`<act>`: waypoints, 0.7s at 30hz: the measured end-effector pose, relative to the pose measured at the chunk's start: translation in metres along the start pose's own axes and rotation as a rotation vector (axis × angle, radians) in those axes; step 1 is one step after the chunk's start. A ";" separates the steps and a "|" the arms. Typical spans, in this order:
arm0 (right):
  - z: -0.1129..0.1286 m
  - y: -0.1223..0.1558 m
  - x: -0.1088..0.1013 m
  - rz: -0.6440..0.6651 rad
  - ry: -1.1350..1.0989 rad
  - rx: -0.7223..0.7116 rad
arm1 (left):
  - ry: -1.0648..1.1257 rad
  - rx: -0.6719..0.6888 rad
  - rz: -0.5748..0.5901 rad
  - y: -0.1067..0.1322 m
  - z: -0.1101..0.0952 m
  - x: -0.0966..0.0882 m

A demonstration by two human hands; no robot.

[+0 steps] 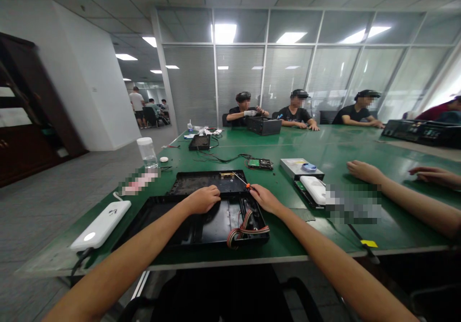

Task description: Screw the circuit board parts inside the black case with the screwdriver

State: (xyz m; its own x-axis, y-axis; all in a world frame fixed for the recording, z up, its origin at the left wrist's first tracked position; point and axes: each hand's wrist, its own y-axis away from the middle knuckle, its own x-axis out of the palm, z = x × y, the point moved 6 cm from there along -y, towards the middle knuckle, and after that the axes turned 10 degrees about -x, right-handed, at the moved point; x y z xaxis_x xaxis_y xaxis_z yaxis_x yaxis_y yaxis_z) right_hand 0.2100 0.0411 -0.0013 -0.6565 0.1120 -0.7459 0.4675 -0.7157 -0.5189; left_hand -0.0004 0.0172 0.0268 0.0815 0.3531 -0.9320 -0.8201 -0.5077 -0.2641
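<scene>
An opened black device case (201, 228) lies on the green table (334, 149) right in front of me, with a red-and-grey ribbon cable (242, 230) curling out at its near right corner. My left hand (202, 199) rests curled on the case's far wall, nothing visible inside the fingers. My right hand (264, 198) is closed on a small screwdriver (240, 180) with an orange collar, its thin shaft pointing left and away toward the black cover panel (212, 182) behind the case.
A white power bank (102, 224) with a cable lies near the left edge, a clear bottle (147, 152) behind it. A circuit board (260, 164), a silver drive (300, 167) and a white box (314, 189) sit on the right. Another person's hands (363, 171) rest there; several people sit opposite.
</scene>
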 end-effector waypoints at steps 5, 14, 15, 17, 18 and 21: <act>-0.002 0.001 0.001 -0.009 0.000 0.009 | -0.077 0.072 0.036 -0.001 0.004 0.007; -0.003 0.000 0.002 -0.005 0.015 0.004 | -0.149 0.049 0.019 -0.003 0.003 0.008; -0.002 0.000 0.002 -0.007 0.014 0.002 | -0.145 0.040 0.012 -0.002 0.003 0.008; -0.001 0.000 0.001 -0.011 0.012 -0.006 | -0.139 0.025 -0.005 -0.002 0.003 0.008; 0.000 0.000 0.001 -0.015 0.012 -0.012 | -0.139 0.021 -0.013 -0.002 0.003 0.008; 0.001 0.002 -0.001 -0.028 0.017 -0.027 | -0.145 0.021 -0.034 -0.002 0.002 0.007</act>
State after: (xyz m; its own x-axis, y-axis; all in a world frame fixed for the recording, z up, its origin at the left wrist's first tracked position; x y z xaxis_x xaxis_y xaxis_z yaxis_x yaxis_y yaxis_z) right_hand 0.2110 0.0393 -0.0012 -0.6592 0.1437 -0.7381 0.4654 -0.6931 -0.5505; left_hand 0.0010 0.0222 0.0211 0.0279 0.4799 -0.8769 -0.8301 -0.4776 -0.2877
